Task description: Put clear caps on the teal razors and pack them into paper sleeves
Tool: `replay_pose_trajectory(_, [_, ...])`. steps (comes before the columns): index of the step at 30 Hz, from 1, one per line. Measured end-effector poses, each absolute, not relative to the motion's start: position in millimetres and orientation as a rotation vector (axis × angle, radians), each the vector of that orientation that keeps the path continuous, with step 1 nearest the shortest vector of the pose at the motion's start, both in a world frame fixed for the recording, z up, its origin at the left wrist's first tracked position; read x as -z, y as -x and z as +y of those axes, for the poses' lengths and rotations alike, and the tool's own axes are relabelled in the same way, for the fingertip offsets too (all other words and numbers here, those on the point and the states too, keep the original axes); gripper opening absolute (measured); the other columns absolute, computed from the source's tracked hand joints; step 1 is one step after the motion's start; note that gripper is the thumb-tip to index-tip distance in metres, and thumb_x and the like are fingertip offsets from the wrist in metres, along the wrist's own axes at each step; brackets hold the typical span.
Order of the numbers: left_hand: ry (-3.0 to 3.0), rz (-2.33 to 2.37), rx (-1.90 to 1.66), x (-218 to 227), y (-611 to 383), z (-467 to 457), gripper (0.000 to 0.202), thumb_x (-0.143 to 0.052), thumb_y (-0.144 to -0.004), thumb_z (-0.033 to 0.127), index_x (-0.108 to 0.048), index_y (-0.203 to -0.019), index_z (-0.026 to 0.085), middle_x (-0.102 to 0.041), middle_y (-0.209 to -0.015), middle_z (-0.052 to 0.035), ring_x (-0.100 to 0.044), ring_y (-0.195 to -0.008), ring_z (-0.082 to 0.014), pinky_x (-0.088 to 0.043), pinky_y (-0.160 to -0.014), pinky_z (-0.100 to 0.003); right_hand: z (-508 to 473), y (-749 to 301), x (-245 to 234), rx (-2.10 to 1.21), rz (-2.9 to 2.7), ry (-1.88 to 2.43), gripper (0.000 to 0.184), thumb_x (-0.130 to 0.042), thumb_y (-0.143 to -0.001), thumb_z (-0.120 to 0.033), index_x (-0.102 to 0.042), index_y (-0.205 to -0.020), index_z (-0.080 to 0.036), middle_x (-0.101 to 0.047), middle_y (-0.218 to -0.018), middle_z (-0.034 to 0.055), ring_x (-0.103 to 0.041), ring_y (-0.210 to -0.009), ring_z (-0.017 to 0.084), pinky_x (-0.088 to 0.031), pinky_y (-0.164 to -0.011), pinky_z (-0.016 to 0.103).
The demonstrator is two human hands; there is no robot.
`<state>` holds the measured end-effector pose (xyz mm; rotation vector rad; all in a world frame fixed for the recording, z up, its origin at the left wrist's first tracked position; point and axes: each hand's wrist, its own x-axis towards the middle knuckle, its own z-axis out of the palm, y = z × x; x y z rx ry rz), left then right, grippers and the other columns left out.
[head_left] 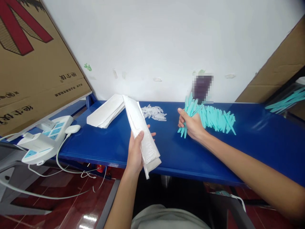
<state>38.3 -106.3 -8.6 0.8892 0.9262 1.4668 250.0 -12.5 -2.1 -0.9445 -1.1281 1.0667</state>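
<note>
My left hand (135, 149) is closed around a stack of long white paper sleeves (140, 133), held tilted above the front of the blue table (181, 156). My right hand (192, 124) grips a bunch of teal plastic sticks (190, 109), their ends poking out above and below the fist. Just right of that hand, a pile of the same teal sticks (219, 118) lies on the table. A second stack of white sleeves (106, 112) lies flat at the table's back left.
A small heap of clear plastic pieces (154, 113) lies near the back wall. White power strips with cables (45, 138) sit on a side surface at left. Cardboard boxes lean at left (28, 63) and right (274, 70). More teal sticks (287, 100) show at far right.
</note>
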Motion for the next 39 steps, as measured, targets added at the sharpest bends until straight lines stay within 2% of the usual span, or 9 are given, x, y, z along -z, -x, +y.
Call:
replay_pose_trajectory(6, [-0.896, 0.939, -1.474, 6.2, -40.9, -107.3, 0.060, -0.062, -0.092, 0.048, -0.047, -0.144, 0.024, -0.061, -0.141, -0.0131, -0.071, -0.106, -0.0282, -0.057, -0.086, -0.038, -4.6, -247.1, 7.9, -0.879, -1.245, 1.011, 0.043, -0.075, -0.079, -0.056, -0.047, -0.075, -0.024, -0.045, -0.049, -0.0096, -0.040, -0.036, 0.007, -0.033, -0.035, 0.022])
replay_pose_trajectory(12, [-0.874, 0.933, -1.490, 11.7, -37.4, -108.6, 0.054, -0.069, -0.087, 0.045, -0.057, -0.135, 0.022, -0.064, -0.136, -0.0118, -0.070, -0.109, -0.0290, -0.058, -0.086, -0.037, -6.9, -237.8, 6.0, -0.839, -1.332, 1.066, 0.046, -0.076, -0.077, -0.055, -0.044, -0.064, -0.024, -0.046, -0.041, -0.0076, -0.052, -0.037, 0.013, -0.047, -0.043, 0.026])
replay_pose_trajectory(16, [-1.070, 0.938, -1.517, -6.3, -38.9, -99.3, 0.061, -0.077, -0.081, 0.041, -0.057, -0.135, 0.020, -0.066, -0.128, -0.0135, -0.066, -0.116, -0.0326, -0.055, -0.095, -0.042, -14.0, -230.1, -0.2, -0.791, -1.387, 1.064, 0.041, -0.067, -0.084, -0.058, -0.049, -0.071, -0.024, -0.051, -0.048, -0.0060, -0.049, -0.039, 0.012, -0.040, -0.041, 0.025])
replay_pose_trajectory(21, [-1.655, 0.921, -1.790, -71.5, -57.6, -62.5, 0.082, -0.086, -0.073, 0.038, -0.046, -0.145, 0.031, -0.044, -0.152, -0.0078, -0.028, -0.149, -0.0375, -0.026, -0.122, -0.050, -21.1, -217.1, 3.6, -0.632, -1.528, 1.026, 0.041, -0.069, -0.083, -0.051, -0.047, -0.064, -0.022, -0.046, -0.056, -0.0045, -0.041, -0.053, 0.012, -0.036, -0.052, 0.026])
replay_pose_trajectory(25, [-1.819, 0.775, -1.644, -100.3, -72.9, -30.9, 0.076, -0.089, -0.067, 0.044, -0.057, -0.135, 0.029, -0.049, -0.142, -0.0090, -0.020, -0.149, -0.0451, -0.012, -0.122, -0.058, -23.5, -207.5, 6.4, -0.679, -1.573, 1.039, 0.036, -0.067, -0.083, -0.045, -0.048, -0.063, -0.021, -0.047, -0.056, -0.0041, -0.041, -0.054, 0.012, -0.033, -0.052, 0.026])
replay_pose_trajectory(30, [-1.904, 0.827, -1.424, -84.8, -84.1, -6.7, 0.080, -0.089, -0.059, 0.055, -0.063, -0.131, 0.028, -0.055, -0.127, -0.0119, -0.028, -0.141, -0.0489, -0.013, -0.119, -0.062, -25.0, -201.4, 5.4, -0.669, -1.554, 1.058, 0.012, -0.065, -0.078, -0.031, -0.059, -0.075, -0.021, -0.059, -0.062, 0.0001, -0.060, -0.071, 0.022, -0.047, -0.061, 0.031])
replay_pose_trajectory(33, [-1.979, 0.897, -1.308, -77.5, -87.1, -0.3, 0.084, -0.089, -0.055, 0.057, -0.064, -0.130, 0.027, -0.058, -0.117, -0.0130, -0.039, -0.131, -0.0481, -0.019, -0.117, -0.065, -24.7, -199.7, 5.2, -0.655, -1.525, 1.072, 0.013, -0.066, -0.074, -0.028, -0.063, -0.084, -0.020, -0.062, -0.066, 0.0024, -0.064, -0.080, 0.027, -0.051, -0.064, 0.034])
replay_pose_trajectory(37, [-2.013, 0.978, -1.189, -85.7, -92.1, -2.4, 0.087, -0.092, -0.050, 0.051, -0.066, -0.129, 0.024, -0.062, -0.110, -0.0141, -0.044, -0.125, -0.0495, -0.024, -0.113, -0.067, -25.0, -199.1, 1.3, -0.755, -1.525, 1.046, 0.011, -0.066, -0.076, -0.030, -0.059, -0.072, -0.023, -0.058, -0.057, 0.0005, -0.059, -0.060, 0.021, -0.047, -0.053, 0.031])
replay_pose_trajectory(39, [-1.954, 0.924, -1.307, -91.3, -93.0, -5.7, 0.084, -0.090, -0.056, 0.053, -0.063, -0.131, 0.025, -0.062, -0.119, -0.0132, -0.043, -0.131, -0.0463, -0.026, -0.115, -0.062, -25.2, -200.6, -3.1, -0.834, -1.560, 1.035, 0.027, -0.064, -0.081, -0.035, -0.052, -0.059, -0.024, -0.051, -0.047, -0.0014, -0.050, -0.048, 0.016, -0.042, -0.047, 0.028])
